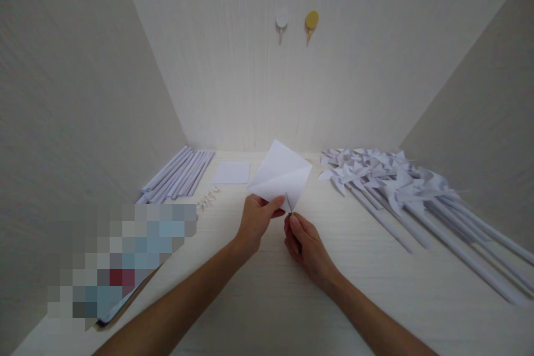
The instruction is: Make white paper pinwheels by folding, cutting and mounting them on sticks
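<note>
A creased white paper square [280, 169] is held up over the table, turned with one corner pointing away from me. My left hand [261, 214] pinches its near left part between thumb and fingers. Closed around the handles of a pair of scissors [289, 204] is my right hand [303, 242]. The scissors' narrow blades lie at the near corner of the paper, close to my left thumb. Most of the handles are hidden inside my right fist.
Rolled paper sticks [177, 175] lie at the left, beside a flat stack of white paper [231, 172] and small pale pieces [207, 198]. Paper pinwheels [400, 186] on sticks pile up at the right. A blurred-out object [133, 261] lies front left. Two hooks [311, 20] hang on the wall.
</note>
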